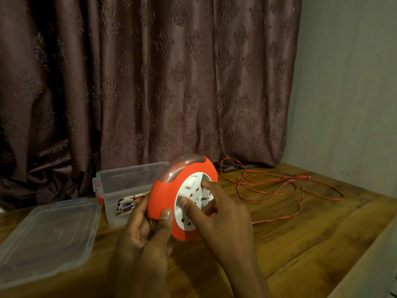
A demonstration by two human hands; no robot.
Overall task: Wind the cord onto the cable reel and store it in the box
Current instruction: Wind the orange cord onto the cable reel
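Note:
A round orange cable reel (163, 190) with a white socket hub stands on edge in the middle of the wooden table. My left hand (144, 231) grips its lower left rim, thumb on the orange face. My right hand (223, 216) lies on the white hub, fingers curled into its recesses. The orange cord (277, 190) lies in loose loops on the table to the right, its plug (303, 175) near the wall. Behind the reel stands an open clear plastic box (129, 179).
The box's clear lid (47, 237) lies flat at the left of the table (300, 244). A dark patterned curtain (150, 82) hangs behind. A plain wall stands at the right, and a light edge crosses the lower right corner.

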